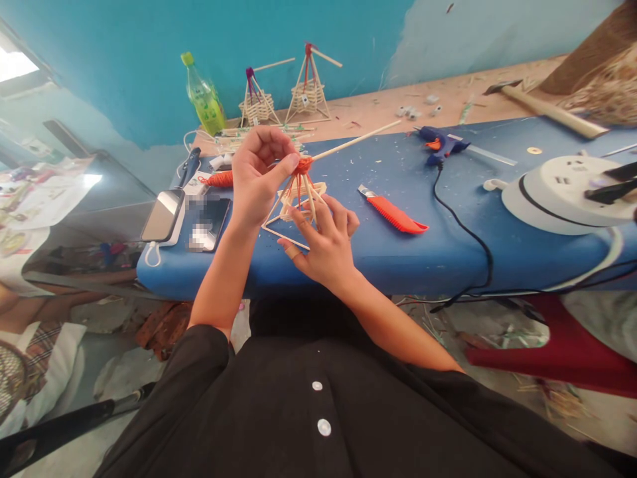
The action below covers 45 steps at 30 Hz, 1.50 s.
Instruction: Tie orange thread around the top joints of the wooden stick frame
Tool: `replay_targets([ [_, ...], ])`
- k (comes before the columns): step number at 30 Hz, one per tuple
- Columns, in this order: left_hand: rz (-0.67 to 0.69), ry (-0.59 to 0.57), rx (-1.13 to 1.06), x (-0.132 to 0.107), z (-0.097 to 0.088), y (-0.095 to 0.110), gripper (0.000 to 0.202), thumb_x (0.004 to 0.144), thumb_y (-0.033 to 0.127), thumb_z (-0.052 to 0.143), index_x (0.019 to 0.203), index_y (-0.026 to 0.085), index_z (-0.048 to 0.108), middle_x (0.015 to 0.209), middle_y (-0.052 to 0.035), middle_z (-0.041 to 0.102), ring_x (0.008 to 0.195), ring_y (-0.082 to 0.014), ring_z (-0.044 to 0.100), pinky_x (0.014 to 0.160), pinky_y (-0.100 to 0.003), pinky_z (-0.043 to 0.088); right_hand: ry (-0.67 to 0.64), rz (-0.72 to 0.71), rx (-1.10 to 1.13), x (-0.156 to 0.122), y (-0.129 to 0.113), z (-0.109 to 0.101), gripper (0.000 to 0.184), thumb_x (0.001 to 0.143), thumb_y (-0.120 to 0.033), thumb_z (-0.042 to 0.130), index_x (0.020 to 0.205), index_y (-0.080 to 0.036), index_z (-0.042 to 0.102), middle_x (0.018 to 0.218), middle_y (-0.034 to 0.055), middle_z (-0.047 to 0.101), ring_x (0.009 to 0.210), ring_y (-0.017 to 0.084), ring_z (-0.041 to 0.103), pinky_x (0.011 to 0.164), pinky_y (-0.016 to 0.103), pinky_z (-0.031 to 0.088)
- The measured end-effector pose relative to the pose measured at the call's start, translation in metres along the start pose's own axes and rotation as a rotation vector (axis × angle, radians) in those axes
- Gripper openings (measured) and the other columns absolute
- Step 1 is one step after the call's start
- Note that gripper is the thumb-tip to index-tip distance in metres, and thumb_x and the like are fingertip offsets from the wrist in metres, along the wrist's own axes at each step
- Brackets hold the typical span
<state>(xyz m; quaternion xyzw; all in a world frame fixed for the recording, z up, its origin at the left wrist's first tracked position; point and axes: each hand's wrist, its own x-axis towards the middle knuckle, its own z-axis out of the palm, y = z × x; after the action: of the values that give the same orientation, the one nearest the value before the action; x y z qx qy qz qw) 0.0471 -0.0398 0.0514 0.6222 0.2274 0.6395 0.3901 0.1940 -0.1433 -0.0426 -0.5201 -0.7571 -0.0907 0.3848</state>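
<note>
Pinching at the peak, the left grip (263, 169) had its thumb and finger closed on the orange yarn binding (304, 164) of a wooden-stick pyramid frame (309, 194). The frame stood on the blue-covered surface (343, 179), with its top just to the right of the left grip's thumb. A long thin stick (358, 139) jutted from the binding up and to the right, and orange strands ran down among the legs.

Lower down, the right grip (328, 242) was curled around the near right side of the frame, fingertips against the legs and thumb by the base; a tan band (293, 253) circled that thumb. The frame thus sat between the two grips, touching both.

To the right of the right grip lay a red-handled utility knife (398, 216), with a blue glue gun (438, 145) farther off. Left of the frame, beyond the left wrist, were a skein of orange yarn (219, 179) and a dark phone (215, 222). Two similar stick frames, one purple-topped (256, 103) and one red-topped (308, 89), stood near the wall.
</note>
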Motion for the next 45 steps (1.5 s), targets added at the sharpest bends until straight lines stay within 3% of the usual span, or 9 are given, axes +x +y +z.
replay_targets([
  [7,0.001,-0.010,-0.001,0.000,0.001,0.003,0.038,0.082,0.044,0.101,0.102,0.028,0.071,0.096,0.0002,0.076,0.090,-0.0170,0.075,0.086,-0.034,0.065,0.057,-0.040,-0.011,0.001,0.002,0.002,0.057,0.109,-0.068,0.061,0.157,-0.037,0.070,0.157,0.0105,0.068,0.152,0.040,0.049,0.120,0.055,0.031],
  [14,-0.010,-0.004,0.006,0.002,-0.002,-0.004,0.044,0.078,0.048,0.102,0.103,0.029,0.070,0.092,0.0001,0.073,0.091,-0.0176,0.074,0.087,-0.034,0.064,0.053,-0.037,0.019,-0.001,0.006,0.001,0.064,0.106,-0.065,0.068,0.164,-0.040,0.064,0.169,0.0118,0.055,0.158,0.043,0.044,0.123,0.059,0.030],
  [21,0.005,-0.018,0.023,0.002,-0.003,0.001,0.036,0.082,0.042,0.099,0.101,0.030,0.071,0.097,-0.0008,0.075,0.090,-0.0176,0.074,0.088,-0.035,0.065,0.136,-0.032,0.199,0.007,0.010,-0.014,0.048,0.104,-0.056,0.069,0.151,-0.043,0.073,0.165,0.0059,0.058,0.162,0.041,0.044,0.131,0.064,0.033],
  [24,-0.006,-0.019,0.043,0.003,-0.003,0.003,0.035,0.081,0.041,0.098,0.100,0.030,0.071,0.097,-0.0012,0.075,0.089,-0.0181,0.074,0.089,-0.035,0.065,0.148,0.052,0.307,0.012,0.016,-0.024,0.052,0.102,-0.058,0.066,0.149,-0.037,0.072,0.159,0.0087,0.061,0.157,0.042,0.049,0.133,0.067,0.035],
  [28,-0.027,-0.013,0.042,0.003,-0.003,0.003,0.036,0.081,0.039,0.097,0.101,0.030,0.069,0.096,-0.0016,0.072,0.092,-0.0191,0.073,0.091,-0.037,0.063,0.206,0.141,0.513,0.020,0.029,-0.029,0.049,0.102,-0.058,0.061,0.138,-0.025,0.068,0.144,0.0153,0.069,0.140,0.037,0.064,0.123,0.060,0.050],
  [31,-0.037,0.001,0.045,0.003,-0.001,0.002,0.038,0.080,0.040,0.097,0.101,0.029,0.067,0.095,-0.0017,0.071,0.093,-0.0194,0.073,0.091,-0.037,0.062,0.147,0.225,0.669,0.025,0.042,-0.025,0.041,0.100,-0.050,0.063,0.131,-0.025,0.068,0.134,0.0127,0.075,0.125,0.031,0.072,0.104,0.050,0.061],
  [34,-0.023,0.012,0.047,0.003,0.001,0.003,0.040,0.077,0.042,0.098,0.099,0.029,0.068,0.094,-0.0012,0.071,0.090,-0.0185,0.071,0.089,-0.036,0.062,-0.010,0.287,0.802,0.028,0.053,-0.019,0.049,0.091,-0.049,0.072,0.134,-0.025,0.067,0.138,0.0113,0.074,0.118,0.028,0.074,0.089,0.043,0.064],
  [37,0.001,0.026,0.042,0.002,0.004,0.003,0.039,0.077,0.043,0.099,0.098,0.029,0.070,0.093,-0.0009,0.073,0.087,-0.0172,0.070,0.085,-0.034,0.063,-0.110,0.319,0.899,0.029,0.060,-0.013,0.061,0.084,-0.049,0.078,0.138,-0.025,0.064,0.148,0.0122,0.070,0.125,0.029,0.074,0.091,0.043,0.066],
  [45,0.040,0.041,0.035,0.000,0.007,0.003,0.036,0.079,0.049,0.100,0.095,0.030,0.074,0.093,-0.0006,0.075,0.083,-0.0164,0.070,0.082,-0.033,0.064,-0.179,0.290,0.962,0.039,0.062,-0.016,0.057,0.087,-0.041,0.079,0.142,-0.028,0.070,0.149,0.0094,0.072,0.130,0.028,0.073,0.103,0.047,0.068],
])
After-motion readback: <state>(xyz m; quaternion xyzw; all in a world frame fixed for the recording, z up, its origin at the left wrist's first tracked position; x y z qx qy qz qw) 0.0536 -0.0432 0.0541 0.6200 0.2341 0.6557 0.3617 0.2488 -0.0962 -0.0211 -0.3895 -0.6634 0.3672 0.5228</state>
